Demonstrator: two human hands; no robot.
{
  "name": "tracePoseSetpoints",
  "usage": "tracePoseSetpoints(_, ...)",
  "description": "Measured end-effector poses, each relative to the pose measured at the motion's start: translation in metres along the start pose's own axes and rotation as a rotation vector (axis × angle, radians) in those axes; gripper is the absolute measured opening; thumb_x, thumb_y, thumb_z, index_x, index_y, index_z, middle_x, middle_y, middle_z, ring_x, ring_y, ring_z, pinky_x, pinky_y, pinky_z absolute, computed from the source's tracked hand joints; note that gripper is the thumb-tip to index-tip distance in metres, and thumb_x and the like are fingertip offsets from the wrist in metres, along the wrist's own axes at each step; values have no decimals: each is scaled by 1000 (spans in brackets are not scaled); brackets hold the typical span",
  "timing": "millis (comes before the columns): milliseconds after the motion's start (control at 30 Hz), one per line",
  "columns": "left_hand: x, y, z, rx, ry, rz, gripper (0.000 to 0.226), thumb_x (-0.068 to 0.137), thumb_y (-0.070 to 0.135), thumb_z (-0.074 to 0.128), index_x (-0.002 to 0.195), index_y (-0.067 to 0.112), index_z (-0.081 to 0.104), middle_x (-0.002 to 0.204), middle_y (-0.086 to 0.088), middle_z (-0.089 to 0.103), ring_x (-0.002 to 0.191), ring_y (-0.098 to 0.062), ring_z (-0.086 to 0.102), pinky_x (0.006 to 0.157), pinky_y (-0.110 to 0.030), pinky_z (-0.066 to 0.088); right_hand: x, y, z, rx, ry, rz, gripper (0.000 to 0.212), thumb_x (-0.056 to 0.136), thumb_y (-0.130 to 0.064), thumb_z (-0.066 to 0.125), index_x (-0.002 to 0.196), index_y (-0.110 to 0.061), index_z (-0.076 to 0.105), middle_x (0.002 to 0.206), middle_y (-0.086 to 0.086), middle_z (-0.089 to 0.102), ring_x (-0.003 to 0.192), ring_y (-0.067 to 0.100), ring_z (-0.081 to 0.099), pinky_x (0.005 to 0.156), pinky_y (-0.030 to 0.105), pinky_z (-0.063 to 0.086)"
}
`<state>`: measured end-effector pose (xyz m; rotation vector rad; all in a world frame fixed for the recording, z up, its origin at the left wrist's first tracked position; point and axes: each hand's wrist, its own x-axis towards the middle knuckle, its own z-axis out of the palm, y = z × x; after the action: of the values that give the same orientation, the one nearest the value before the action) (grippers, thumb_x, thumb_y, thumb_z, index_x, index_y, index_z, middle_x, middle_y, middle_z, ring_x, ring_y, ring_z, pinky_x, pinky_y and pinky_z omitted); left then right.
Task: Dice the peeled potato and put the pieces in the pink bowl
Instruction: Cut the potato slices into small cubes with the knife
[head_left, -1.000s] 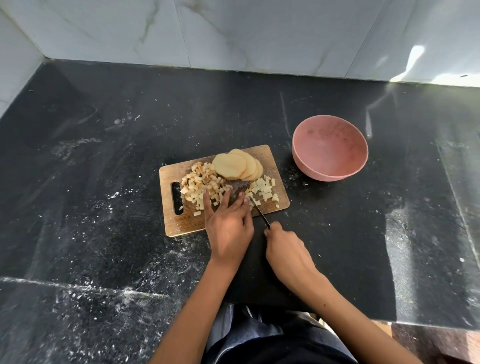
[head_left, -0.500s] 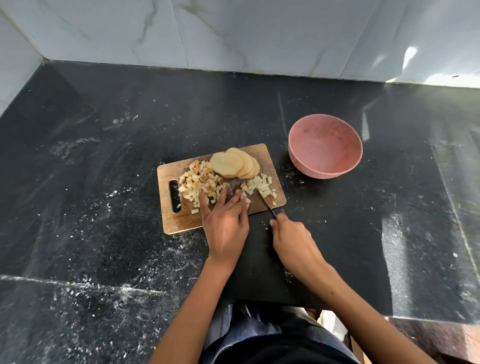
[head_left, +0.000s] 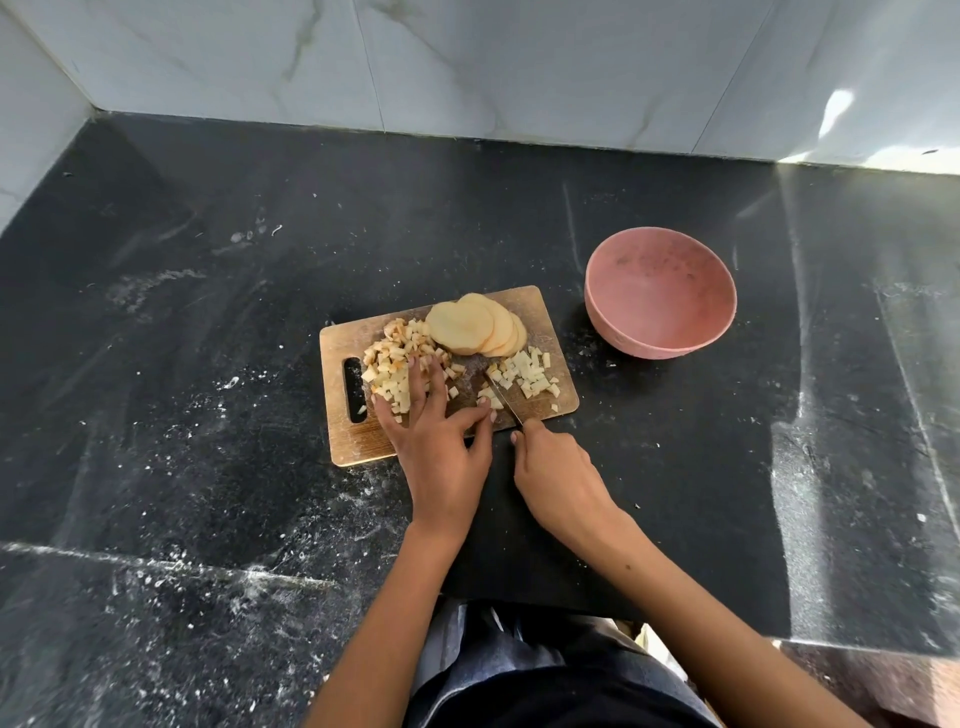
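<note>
Mid-dicing: my left hand (head_left: 434, 441), fingers spread, corrals dice (head_left: 402, 364), right hand (head_left: 558, 478) clamps the knife (head_left: 503, 402) (slices (head_left: 475, 326) at twelve o'clock need cutting next).

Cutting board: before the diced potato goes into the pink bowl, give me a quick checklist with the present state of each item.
1. Pink bowl upright, apart from the cutting board, to its right: ok.
2. Bowl holds no pieces yet, so there is room: ok.
3. All potato diced: not ok; potato slices lie whole at the board's far edge.
4. Dice gathered: not ok; left pile and right pile lie apart.
5. Left hand rests with spread fingers on the left pile: ok.
6. Right hand grips the knife, blade on the board by the right pile: ok.
</note>
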<state>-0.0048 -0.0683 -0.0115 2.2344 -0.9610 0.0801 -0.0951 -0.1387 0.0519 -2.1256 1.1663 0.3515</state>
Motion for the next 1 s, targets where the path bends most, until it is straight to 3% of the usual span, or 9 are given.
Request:
tracePoseSetpoints(200, 2, 1, -1, 43, -11, -18, 4, 80, 24, 75, 83, 25, 77, 152, -13, 35, 147, -25, 15, 115, -51, -8, 2, 0, 0, -52, -3, -3, 27, 104, -26, 30, 117, -7, 45, 113, 19, 60, 106, 37, 57, 73, 36, 39)
tracePoseSetpoints(533, 3, 6, 3, 45, 31, -2, 9, 80, 27, 68, 77, 25, 76, 150, -14, 37, 147, -27, 18, 115, -58, -3, -33, 24, 9, -5, -33, 36, 23, 104, -32, 27, 94, -12, 35, 103, 18, 62, 98, 38, 58, 70, 37, 40)
tracePoseSetpoints(767, 1, 5, 1, 65, 18, -28, 1, 81, 24, 75, 82, 24, 76, 151, -17, 35, 147, -30, 14, 114, -61, 1, -17, 26, 1, 36, 34, 11, 24, 104, -33, 30, 92, -14, 39, 95, 16, 63, 88, 34, 60, 67, 36, 43)
tracePoseSetpoints(833, -2, 3, 0, 26, 54, -20, 17, 82, 23, 75, 99, 23, 75, 148, -20, 39, 147, -32, 13, 113, -64, 3, -12, 24, -4, 55, 56, -11, 23, 103, -33, 31, 91, -14, 40, 93, 15, 62, 87, 34, 60, 69, 37, 44)
tracePoseSetpoints(867, -2, 5, -2, -28, 79, -13, 40, 82, 21, 76, 120, 26, 64, 142, -21, 47, 147, -34, 13, 112, -66, 2, -10, 22, -6, 63, 67, -32, 24, 103, -33, 32, 90, -14, 40, 91, 15, 62, 86, 34, 60, 69, 37, 45)
tracePoseSetpoints(900, -3, 7, -5, -86, 107, -13, 69, 81, 17, 77, 137, 35, 41, 133, -23, 56, 146, -37, 14, 111, -66, 0, -10, 20, -7, 69, 72, -52, 24, 103, -33, 32, 90, -14, 40, 88, 14, 61, 85, 34, 60, 69, 37, 45)
tracePoseSetpoints(933, -4, 9, -7, -119, 127, -30, 93, 79, 13, 78, 140, 51, 18, 125, -24, 61, 145, -39, 15, 112, -64, -2, -10, 17, -8, 72, 70, -70, 25, 103, -33, 32, 89, -14, 40, 86, 13, 60, 84, 34, 59, 68, 37, 44)
tracePoseSetpoints(967, -5, 11, -9, -118, 128, -59, 104, 78, 11, 79, 138, 58, 8, 125, -23, 61, 145, -40, 16, 112, -61, -5, -10, 15, -8, 73, 61, -82, 25, 103, -33, 32, 89, -14, 41, 85, 12, 59, 84, 33, 59, 67, 36, 43)
tracePoseSetpoints(1000, -5, 12, -11, -113, 117, -78, 98, 77, 12, 80, 137, 57, 17, 132, -20, 57, 145, -36, 15, 113, -57, -6, -10, 12, -7, 70, 48, -93, 25, 103, -33, 32, 89, -15, 41, 86, 11, 59, 84, 32, 59, 66, 36, 42)
